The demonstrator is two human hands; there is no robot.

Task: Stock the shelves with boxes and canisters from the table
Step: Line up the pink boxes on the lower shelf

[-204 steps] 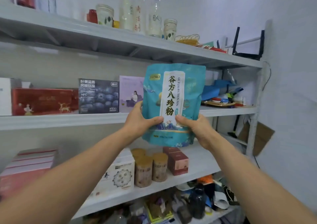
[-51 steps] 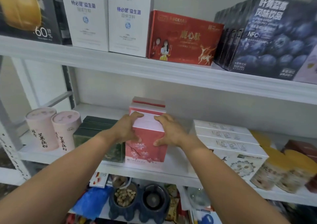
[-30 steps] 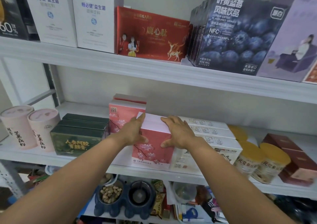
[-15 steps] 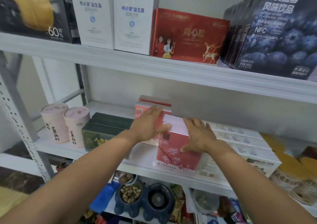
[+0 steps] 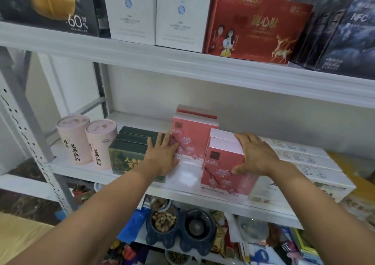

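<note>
Pink blossom-printed boxes stand on the white middle shelf point(image 5: 182, 185). My right hand point(image 5: 253, 155) lies over the top right of the front pink box point(image 5: 221, 173), thumb on its face and fingers on its lid. My left hand point(image 5: 162, 153) presses flat against the left side of the rear pink box point(image 5: 192, 139), with more of the same boxes behind it. Dark green boxes point(image 5: 129, 151) sit just left of my left hand.
Two pale pink canisters point(image 5: 87, 141) stand at the shelf's left end, white flat boxes point(image 5: 300, 163) at the right. The upper shelf carries white boxes point(image 5: 180, 15), a red box point(image 5: 255, 25) and dark boxes. A pet bowl point(image 5: 178, 228) and clutter lie below.
My left hand has slid off the front pink box onto the left side of the rear one. The right hand stays on the front box, which sits further right.
</note>
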